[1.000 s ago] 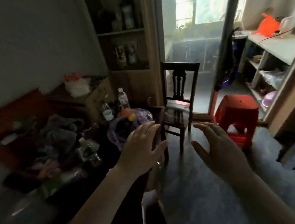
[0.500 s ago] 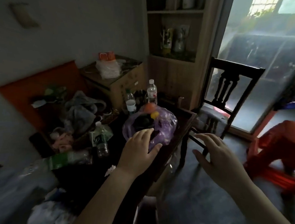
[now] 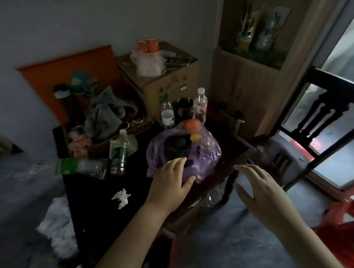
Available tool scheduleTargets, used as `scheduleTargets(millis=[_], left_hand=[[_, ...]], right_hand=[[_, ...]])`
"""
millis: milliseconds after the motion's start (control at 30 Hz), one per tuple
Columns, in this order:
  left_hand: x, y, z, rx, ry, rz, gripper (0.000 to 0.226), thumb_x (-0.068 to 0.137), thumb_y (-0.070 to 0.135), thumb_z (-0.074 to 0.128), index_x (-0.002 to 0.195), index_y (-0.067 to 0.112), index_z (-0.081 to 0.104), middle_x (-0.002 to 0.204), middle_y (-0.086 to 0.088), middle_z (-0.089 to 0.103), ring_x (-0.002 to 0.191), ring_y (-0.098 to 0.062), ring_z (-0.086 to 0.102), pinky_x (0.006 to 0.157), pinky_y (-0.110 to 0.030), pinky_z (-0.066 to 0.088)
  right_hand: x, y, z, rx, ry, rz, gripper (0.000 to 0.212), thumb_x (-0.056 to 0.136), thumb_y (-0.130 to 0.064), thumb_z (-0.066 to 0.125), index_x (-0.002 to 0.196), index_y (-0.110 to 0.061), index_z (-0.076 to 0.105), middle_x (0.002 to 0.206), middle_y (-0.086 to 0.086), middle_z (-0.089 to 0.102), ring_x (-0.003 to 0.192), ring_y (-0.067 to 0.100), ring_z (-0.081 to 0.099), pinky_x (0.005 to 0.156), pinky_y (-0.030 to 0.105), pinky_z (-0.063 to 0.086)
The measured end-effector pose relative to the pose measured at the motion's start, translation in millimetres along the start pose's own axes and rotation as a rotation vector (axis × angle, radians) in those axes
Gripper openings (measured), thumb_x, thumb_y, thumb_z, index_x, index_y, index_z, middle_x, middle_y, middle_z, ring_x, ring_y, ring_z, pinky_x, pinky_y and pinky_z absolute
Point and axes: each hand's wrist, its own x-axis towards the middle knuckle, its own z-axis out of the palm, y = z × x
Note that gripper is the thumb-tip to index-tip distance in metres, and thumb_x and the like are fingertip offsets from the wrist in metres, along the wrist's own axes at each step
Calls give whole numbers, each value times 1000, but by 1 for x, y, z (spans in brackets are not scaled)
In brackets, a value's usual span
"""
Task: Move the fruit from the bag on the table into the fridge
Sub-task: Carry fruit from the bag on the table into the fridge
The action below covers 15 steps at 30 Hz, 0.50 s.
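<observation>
A translucent purple plastic bag [image 3: 205, 153] sits on the dark wooden table [image 3: 97, 198] near its right edge. Inside it I see an orange fruit [image 3: 192, 125], a small yellow fruit [image 3: 195, 137] and dark green fruit [image 3: 179, 142]. My left hand [image 3: 170, 184] hovers over the bag's near side, fingers spread, at or just above the plastic. Right of the table, over the floor, my right hand [image 3: 255, 188] is open and holds nothing. No fridge is in view.
Several plastic bottles [image 3: 167, 112] and a metal cup [image 3: 184, 109] stand behind the bag. Clothes and clutter [image 3: 104, 116] fill the table's left. A crumpled tissue [image 3: 122, 197] lies near me. A dark chair [image 3: 321, 115] and a red stool [image 3: 346, 223] stand at right.
My view has swung left and down onto the table. Both hands moved toward the bag, the left one reaching its near side.
</observation>
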Motion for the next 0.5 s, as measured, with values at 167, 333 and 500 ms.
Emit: scheduleTargets(millis=[167, 333, 500], left_hand=[[25, -21, 11, 6, -1, -69, 61, 93, 51, 42, 143, 16, 34, 145, 2, 40, 133, -13, 34, 107, -25, 26], [64, -45, 32, -14, -65, -79, 60, 93, 49, 43, 143, 15, 34, 146, -1, 39, 135, -14, 33, 109, -29, 29], [112, -78, 58, 10, -136, -43, 58, 95, 47, 42, 143, 15, 34, 147, -2, 38, 135, -15, 32, 108, -32, 32]], right_hand=[[48, 11, 32, 27, -71, -101, 41, 84, -27, 66, 122, -12, 57, 116, 2, 60, 105, 23, 59, 88, 34, 48], [97, 14, 65, 55, -144, -103, 42, 86, -33, 52, 122, -11, 57, 118, 4, 60, 108, 26, 58, 87, 38, 51], [155, 31, 115, 46, -228, -97, 42, 87, -22, 59, 127, -12, 54, 127, 5, 57, 116, 25, 55, 94, 36, 46]])
